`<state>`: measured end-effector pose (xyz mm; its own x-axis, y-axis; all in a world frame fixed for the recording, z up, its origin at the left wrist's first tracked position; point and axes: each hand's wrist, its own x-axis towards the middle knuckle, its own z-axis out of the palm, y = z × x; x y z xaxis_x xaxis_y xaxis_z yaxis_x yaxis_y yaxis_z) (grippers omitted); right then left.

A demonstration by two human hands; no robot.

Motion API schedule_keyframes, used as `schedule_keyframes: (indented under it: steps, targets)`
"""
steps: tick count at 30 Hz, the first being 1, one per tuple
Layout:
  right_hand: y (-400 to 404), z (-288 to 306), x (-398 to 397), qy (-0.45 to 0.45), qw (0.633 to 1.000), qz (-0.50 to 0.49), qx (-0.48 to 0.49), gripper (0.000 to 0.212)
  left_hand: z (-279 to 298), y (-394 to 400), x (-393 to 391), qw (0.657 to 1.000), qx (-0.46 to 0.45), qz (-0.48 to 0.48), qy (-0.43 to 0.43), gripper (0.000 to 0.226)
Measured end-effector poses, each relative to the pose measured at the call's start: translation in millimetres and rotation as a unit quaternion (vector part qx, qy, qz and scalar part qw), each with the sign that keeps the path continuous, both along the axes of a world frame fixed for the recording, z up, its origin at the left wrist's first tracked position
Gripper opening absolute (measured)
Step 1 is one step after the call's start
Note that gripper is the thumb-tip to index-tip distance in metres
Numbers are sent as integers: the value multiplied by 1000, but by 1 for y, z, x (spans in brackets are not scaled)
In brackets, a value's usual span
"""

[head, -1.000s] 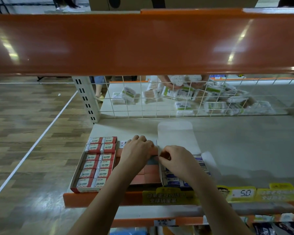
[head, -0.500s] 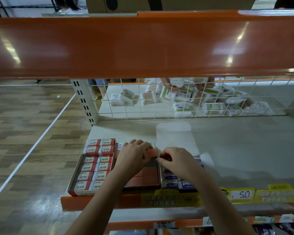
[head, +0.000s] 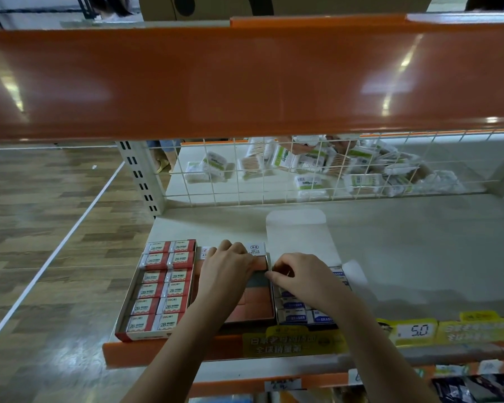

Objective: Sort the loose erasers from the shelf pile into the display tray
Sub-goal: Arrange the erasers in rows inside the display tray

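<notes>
Three display trays sit at the shelf's front edge. The middle tray [head: 269, 317] holds flat orange erasers [head: 255, 305], with a grey bare patch near its far end. My left hand [head: 227, 270] lies over that far end, its fingers curled round an orange eraser [head: 260, 263] at the tray's far right corner. My right hand [head: 301, 276] is curled, with thumb and forefinger pinching the thin wall between the middle tray and the right tray [head: 278, 318] of blue-and-white erasers [head: 298, 317]. What lies under either palm is hidden.
A left tray [head: 122, 327] is packed with red 2B erasers [head: 165, 289]. A white box flap [head: 297, 234] lies flat behind the right tray. A wire grid [head: 274, 173] closes the shelf's back, with packets behind it. An orange shelf beam [head: 245, 80] hangs overhead. Yellow price tags [head: 413, 331] line the front rail.
Both hands have stayed at the far end of the middle tray. The orange eraser between them has settled into the far right corner, and a grey bare patch shows in front of it.
</notes>
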<state>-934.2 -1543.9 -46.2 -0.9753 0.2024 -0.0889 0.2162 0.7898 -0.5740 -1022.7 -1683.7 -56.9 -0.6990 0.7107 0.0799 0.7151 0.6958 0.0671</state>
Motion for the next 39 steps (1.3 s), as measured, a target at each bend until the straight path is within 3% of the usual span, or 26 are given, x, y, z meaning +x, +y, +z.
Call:
schedule_keyframes:
  steps: [6,13,24,29,39]
  targets:
    - [3,8,-2,-16,1000,6,1,29,7,-4,-6,999,10,-35,-40,33]
    - [46,29,2,12,993,-51,106,30,44,40,-22,993,69,-94,-5,33]
    - [187,33,99,-40,955,-176,235,39,56,231,80,966,-43,-252,37,42]
    - [275,22,175,-68,940,-245,228,42,42,330,140,963,-75,-257,34,46]
    - [420,-2,275,-96,925,-322,179,46,6,492,225,951,-40,-306,-3,47]
